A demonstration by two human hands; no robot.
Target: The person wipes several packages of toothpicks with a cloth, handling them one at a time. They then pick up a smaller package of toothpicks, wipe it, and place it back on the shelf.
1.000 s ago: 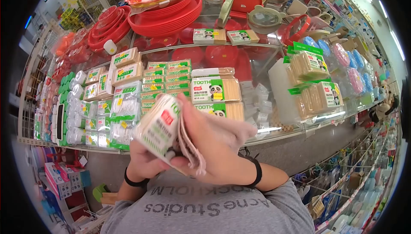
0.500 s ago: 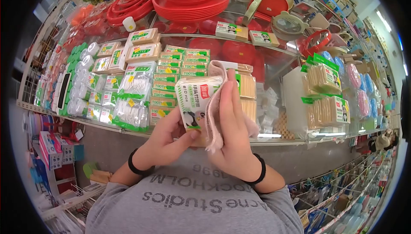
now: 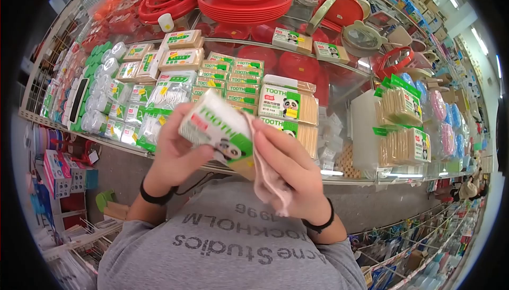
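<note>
— Pink cloth [image 3: 268, 184]: is that what the right hand [image 3: 294, 176] has?

— Yes. Its fingers [image 3: 278, 141] curl loosely round the cloth and press it against the lower end of the toothpick box [image 3: 214, 128]. The loose part of the cloth hangs toward 6 o'clock.

— And which hand carries the box?

— The left hand [image 3: 172, 154]. It is closed round the box's upper-left half, with the fingertips mostly hidden behind the carton.

— How does the box lie?

— Tilted, with its long axis running from 10 o'clock to 4 o'clock and the printed panda face turned up to the camera. The person holds it in the air before the chest, in front of the glass shelf [image 3: 344, 177] and touching nothing on it.

— Which hand is nearer?

— Both touch it. The left hand grips the 10 o'clock end and the right hand meets the 4 o'clock end, so from the right fingers the box stretches away toward 10 o'clock.

— What is behind?

— Stacked boxes [image 3: 289, 107] of the same kind sit at 2 o'clock from the held one, and red trays [image 3: 244, 1] are at 12 o'clock on the upper shelf.
</note>
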